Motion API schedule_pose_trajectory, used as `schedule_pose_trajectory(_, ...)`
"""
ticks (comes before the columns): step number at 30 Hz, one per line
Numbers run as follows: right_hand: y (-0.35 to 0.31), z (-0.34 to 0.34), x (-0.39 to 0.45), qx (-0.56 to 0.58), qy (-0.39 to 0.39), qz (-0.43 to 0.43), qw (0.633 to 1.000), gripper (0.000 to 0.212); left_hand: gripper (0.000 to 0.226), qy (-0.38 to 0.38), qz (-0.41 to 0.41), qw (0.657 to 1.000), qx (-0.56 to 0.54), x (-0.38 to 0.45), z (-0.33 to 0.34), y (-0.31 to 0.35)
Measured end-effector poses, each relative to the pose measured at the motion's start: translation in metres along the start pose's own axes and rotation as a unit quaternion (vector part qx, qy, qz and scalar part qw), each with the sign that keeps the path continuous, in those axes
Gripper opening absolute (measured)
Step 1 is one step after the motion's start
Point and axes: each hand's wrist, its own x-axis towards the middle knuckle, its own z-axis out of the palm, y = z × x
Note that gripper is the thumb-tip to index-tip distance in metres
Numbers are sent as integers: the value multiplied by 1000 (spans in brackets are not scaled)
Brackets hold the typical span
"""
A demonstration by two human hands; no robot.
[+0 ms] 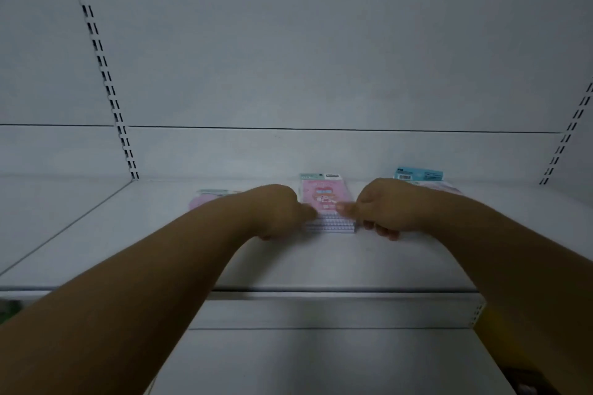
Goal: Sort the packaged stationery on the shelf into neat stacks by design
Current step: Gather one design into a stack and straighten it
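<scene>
A stack of pink packaged stationery (325,194) with a cartoon design lies flat in the middle of the white shelf (160,250); its layered front edges show lilac. My left hand (277,210) grips the stack's left side, thumb on top. My right hand (380,207) grips the right side the same way. Behind my left forearm lies another pink pack (205,197), partly hidden. Behind my right wrist sits a pack with a blue header and barcode (418,174), mostly hidden.
The shelf's white back panel (321,74) rises behind the packs, with slotted uprights at left (106,80) and right (564,141). The shelf's metal front rail (321,311) runs below my forearms. A lower shelf surface (321,362) shows underneath.
</scene>
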Motion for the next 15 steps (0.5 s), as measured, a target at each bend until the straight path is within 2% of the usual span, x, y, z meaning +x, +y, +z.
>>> schedule_pose_trajectory(2, 0, 3, 1, -87, 18, -41, 995, 56, 30, 19, 33, 995, 90, -1, 6, 4)
schedule_pose_trajectory(5, -1, 6, 5, -116, 42, -55, 991, 40, 35, 55, 39, 987, 147, 3, 12, 5)
schedule_pose_trajectory(15, -8, 8, 6, -166, 31, -67, 983, 33, 41, 77, 66, 983, 154, 17, 15, -7)
